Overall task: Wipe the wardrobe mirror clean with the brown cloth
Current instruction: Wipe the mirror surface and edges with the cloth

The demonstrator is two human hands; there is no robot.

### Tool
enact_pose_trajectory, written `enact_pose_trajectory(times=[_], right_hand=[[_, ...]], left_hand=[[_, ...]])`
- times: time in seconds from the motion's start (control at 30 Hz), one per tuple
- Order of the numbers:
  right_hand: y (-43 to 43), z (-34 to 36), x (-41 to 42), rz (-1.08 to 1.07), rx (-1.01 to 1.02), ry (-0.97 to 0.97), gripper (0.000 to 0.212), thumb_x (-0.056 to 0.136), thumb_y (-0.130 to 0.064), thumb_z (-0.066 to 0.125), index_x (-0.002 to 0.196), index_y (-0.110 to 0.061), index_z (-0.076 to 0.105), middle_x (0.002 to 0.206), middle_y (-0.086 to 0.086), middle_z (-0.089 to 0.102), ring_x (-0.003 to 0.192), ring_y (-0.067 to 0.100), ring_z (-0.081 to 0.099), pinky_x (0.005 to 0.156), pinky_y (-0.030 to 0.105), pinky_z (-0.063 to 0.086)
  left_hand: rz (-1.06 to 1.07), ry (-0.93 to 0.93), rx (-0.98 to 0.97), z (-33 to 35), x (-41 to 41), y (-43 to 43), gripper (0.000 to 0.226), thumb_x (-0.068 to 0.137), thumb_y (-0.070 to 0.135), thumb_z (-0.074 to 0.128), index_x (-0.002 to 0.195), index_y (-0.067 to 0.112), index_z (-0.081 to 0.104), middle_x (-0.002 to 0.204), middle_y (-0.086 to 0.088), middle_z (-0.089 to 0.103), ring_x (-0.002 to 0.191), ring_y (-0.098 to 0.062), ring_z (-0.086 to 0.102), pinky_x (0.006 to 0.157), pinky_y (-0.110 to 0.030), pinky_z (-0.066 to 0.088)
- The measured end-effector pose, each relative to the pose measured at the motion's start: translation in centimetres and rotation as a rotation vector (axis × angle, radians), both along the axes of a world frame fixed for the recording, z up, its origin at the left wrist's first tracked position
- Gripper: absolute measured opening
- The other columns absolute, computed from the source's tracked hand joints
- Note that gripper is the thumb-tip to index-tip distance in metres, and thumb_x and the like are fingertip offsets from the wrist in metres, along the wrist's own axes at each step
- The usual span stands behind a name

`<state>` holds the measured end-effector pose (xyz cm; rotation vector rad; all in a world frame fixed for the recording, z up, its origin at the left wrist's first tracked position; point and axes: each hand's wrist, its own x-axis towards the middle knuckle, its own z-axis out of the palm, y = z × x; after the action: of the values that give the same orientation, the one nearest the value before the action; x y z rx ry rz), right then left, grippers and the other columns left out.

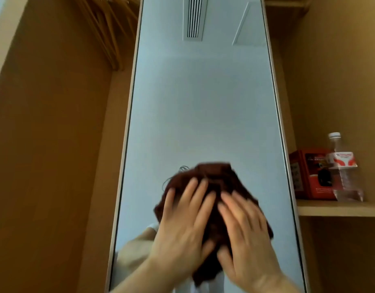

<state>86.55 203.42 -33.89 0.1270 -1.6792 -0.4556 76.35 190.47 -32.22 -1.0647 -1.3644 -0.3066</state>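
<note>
Here, both hands pressed the brown cloth (pixel 216 172) against the wardrobe mirror (pixel 203 102).

We laid our left hand (pixel 180 225) and right hand (pixel 245 231) side by side on the cloth, fingers straight and slightly spread, palms flat, neither hand curling round the fabric. The cloth sat bunched between our hands and the glass, low on the mirror, its upper edge blurred. The tall mirror, in a pale frame, reflected a ceiling vent (pixel 194 17) near its top. On the wooden shelf (pixel 340 208) to the right, a clear water bottle (pixel 343 170) with a white cap stood in front of a red box (pixel 309 174). Wooden hangers (pixel 106 32) hung at upper left.
</note>
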Motion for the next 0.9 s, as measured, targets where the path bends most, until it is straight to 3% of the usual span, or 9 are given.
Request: enact_pose_trajectory(times=[0.13,0.3,0.47,0.63,0.9], right_hand=[[0.3,-1.6,-0.1,0.033,0.112,-0.046,0.067,0.065,-0.026,0.051,0.129,-0.008,0.043,0.141,0.008,0.040,0.132,0.025,0.037,0.102,0.045,0.035],[-0.7,8.0,0.7,-0.074,0.128,-0.097,0.067,0.073,-0.032,0.046,0.133,0.001,0.048,0.142,0.017,0.044,0.131,0.034,0.038,0.106,0.049,0.031],[-3.5,16.6,-1.1,-0.224,0.034,-0.091,0.065,0.077,-0.031,0.037,0.136,-0.005,0.045,0.146,0.011,0.038,0.136,0.029,0.032,0.113,0.043,0.019],[-3.0,16.7,-1.9,-0.150,0.134,-0.052,0.055,0.072,-0.024,0.048,0.123,-0.006,0.058,0.137,0.010,0.050,0.129,0.028,0.043,0.112,0.042,0.023],[-2.8,16.3,-1.6,-0.061,0.132,-0.044,0.053,0.071,-0.020,0.056,0.121,-0.005,0.059,0.135,0.011,0.052,0.126,0.029,0.045,0.111,0.041,0.026]], left_hand=[[0.016,0.015,-0.058,-2.4,-0.7,-1.1,0.072,0.078,0.054,0.049,0.139,0.017,0.038,0.149,-0.007,0.035,0.143,-0.023,0.022,0.107,-0.051,0.025],[0.076,-0.041,-0.015,6.6,-0.3,-1.8,0.076,0.077,0.054,0.041,0.138,0.008,0.047,0.147,-0.015,0.040,0.139,-0.035,0.029,0.105,-0.061,0.027],[0.075,-0.241,0.055,15.0,-1.6,-2.4,0.076,0.089,0.050,0.041,0.151,0.017,0.014,0.160,-0.003,0.005,0.147,-0.019,-0.003,0.116,-0.045,0.006],[0.091,-0.196,0.074,13.1,-3.2,-2.4,0.074,0.093,0.054,0.033,0.152,0.017,0.007,0.160,-0.004,0.003,0.147,-0.018,-0.005,0.118,-0.043,0.000],[0.066,-0.184,0.101,13.0,-2.5,-2.4,0.073,0.092,0.054,0.035,0.151,0.017,0.013,0.160,-0.006,0.008,0.147,-0.020,-0.002,0.118,-0.046,-0.001]])
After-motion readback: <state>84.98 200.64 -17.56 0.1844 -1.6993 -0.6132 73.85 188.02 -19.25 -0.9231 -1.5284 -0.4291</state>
